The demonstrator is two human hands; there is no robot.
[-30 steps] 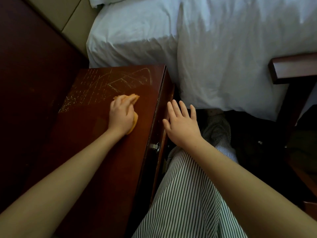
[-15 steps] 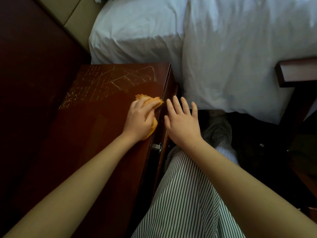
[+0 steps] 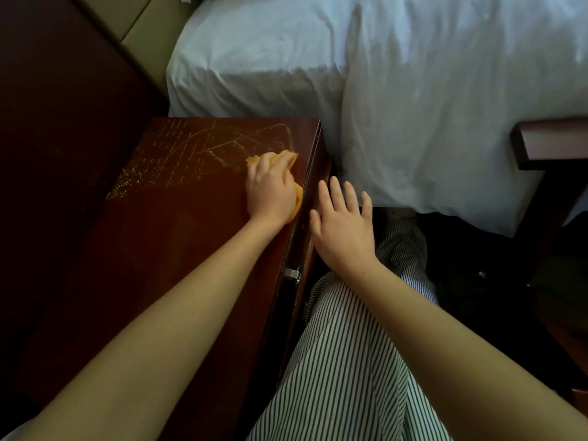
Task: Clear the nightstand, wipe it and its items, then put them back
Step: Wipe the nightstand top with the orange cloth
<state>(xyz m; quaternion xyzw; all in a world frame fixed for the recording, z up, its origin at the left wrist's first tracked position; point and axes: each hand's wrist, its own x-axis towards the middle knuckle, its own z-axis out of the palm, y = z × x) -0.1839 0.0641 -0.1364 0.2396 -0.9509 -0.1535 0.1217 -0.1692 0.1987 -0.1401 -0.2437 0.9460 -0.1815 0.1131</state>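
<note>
The dark red-brown nightstand (image 3: 178, 249) fills the left middle, its top bare and marked with pale streaks at the far end. My left hand (image 3: 270, 189) presses an orange cloth (image 3: 290, 158) flat on the top, close to the right edge. Most of the cloth is hidden under the hand. My right hand (image 3: 342, 224) hovers just off the nightstand's right side with fingers spread and nothing in it. No nightstand items are in view.
A bed with white sheets (image 3: 397, 90) lies beyond and to the right of the nightstand. A metal drawer knob (image 3: 293, 274) sticks out of its front. A dark wooden frame (image 3: 550, 141) stands at far right, dark panelling (image 3: 57, 122) on the left. My striped garment (image 3: 343, 361) is below.
My left hand has slid the cloth from the middle of the top to its right edge, then a little farther away along that edge. My right hand has hardly moved.
</note>
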